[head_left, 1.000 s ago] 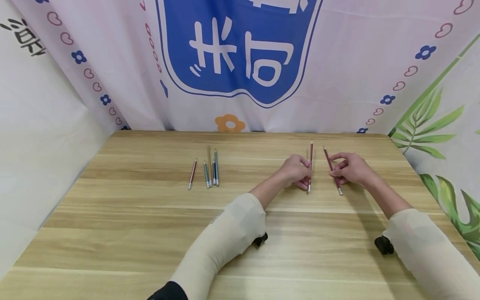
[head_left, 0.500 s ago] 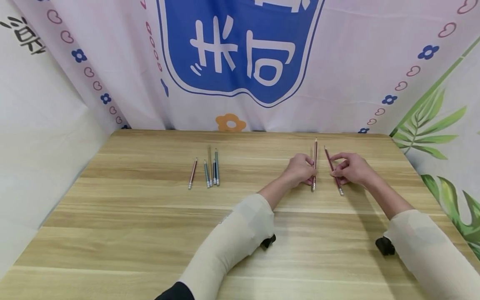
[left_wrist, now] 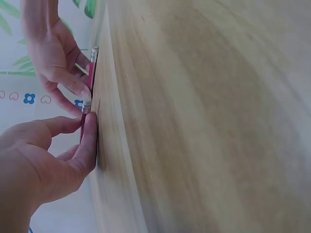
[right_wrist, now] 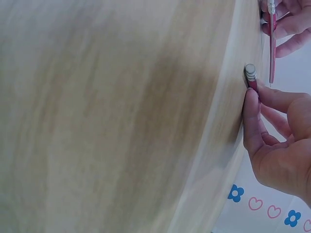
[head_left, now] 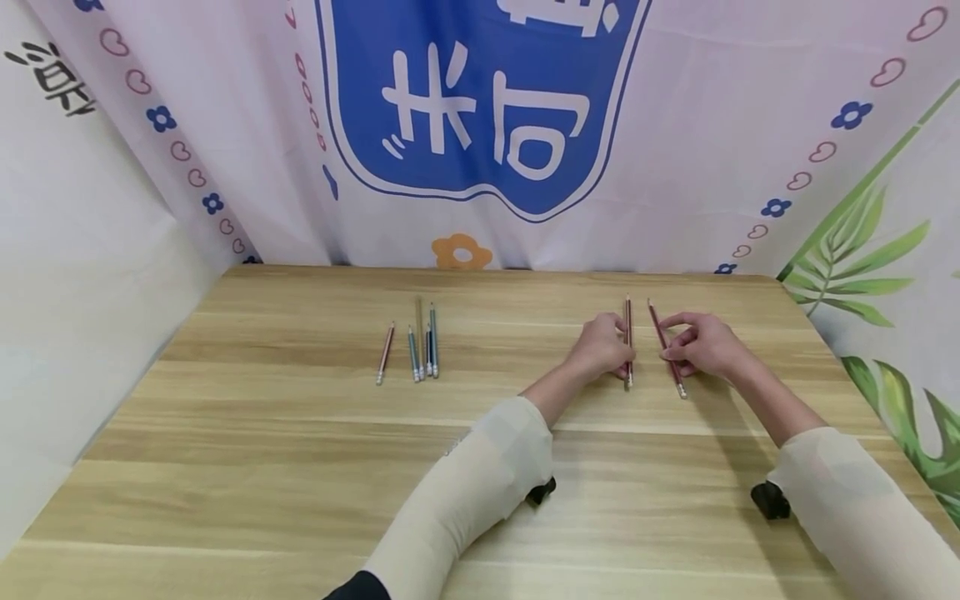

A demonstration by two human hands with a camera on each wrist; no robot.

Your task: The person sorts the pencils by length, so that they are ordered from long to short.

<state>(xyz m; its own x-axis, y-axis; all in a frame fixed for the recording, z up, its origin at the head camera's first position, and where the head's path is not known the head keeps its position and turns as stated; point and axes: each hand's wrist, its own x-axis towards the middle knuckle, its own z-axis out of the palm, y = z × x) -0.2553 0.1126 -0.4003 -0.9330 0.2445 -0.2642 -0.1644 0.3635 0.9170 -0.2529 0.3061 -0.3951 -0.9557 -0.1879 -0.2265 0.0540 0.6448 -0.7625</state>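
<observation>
In the head view my left hand (head_left: 602,346) pinches a red pencil (head_left: 628,325) with a white eraser end towards me. It stands nearly straight away from me, at or just above the tabletop. Just to its right, my right hand (head_left: 703,343) pinches a second dark red pencil (head_left: 656,321), slanted with its tip to the left. The two pencils are apart. In the left wrist view, fingertips (left_wrist: 89,138) hold the pencil near its eraser (left_wrist: 86,104). In the right wrist view, my thumb and finger hold the other pencil by its eraser end (right_wrist: 250,73).
On the left of the wooden table (head_left: 300,467) lies a pinkish pencil (head_left: 386,354). Beside it are several pencils in a close group, including a teal one (head_left: 434,342) and a tan one (head_left: 420,321). A printed curtain (head_left: 262,125) hangs along the back edge.
My left hand has moved slightly right with its red pencil, which came nearer the other pencil and then lowered towards the table. My right hand has stayed in place.
</observation>
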